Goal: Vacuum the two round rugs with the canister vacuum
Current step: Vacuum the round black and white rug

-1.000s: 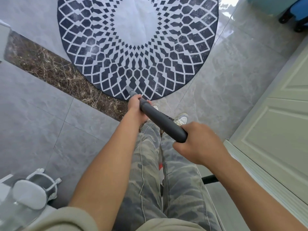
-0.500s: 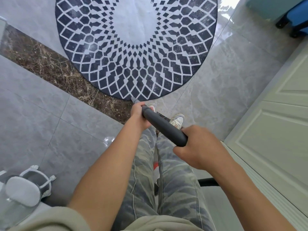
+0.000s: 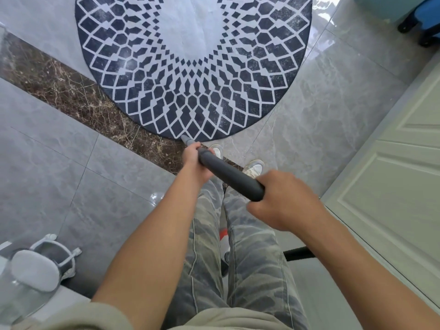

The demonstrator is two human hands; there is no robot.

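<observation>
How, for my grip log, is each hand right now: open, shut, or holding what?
Left hand: grips the wand, lower down.
Right hand: grips the wand's upper end.

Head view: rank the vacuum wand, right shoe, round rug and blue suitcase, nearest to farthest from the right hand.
1. vacuum wand, gripped in the right hand itself.
2. right shoe, on the floor just ahead of the hand.
3. round rug, ahead, beyond the shoes.
4. blue suitcase, far top-right corner.
</observation>
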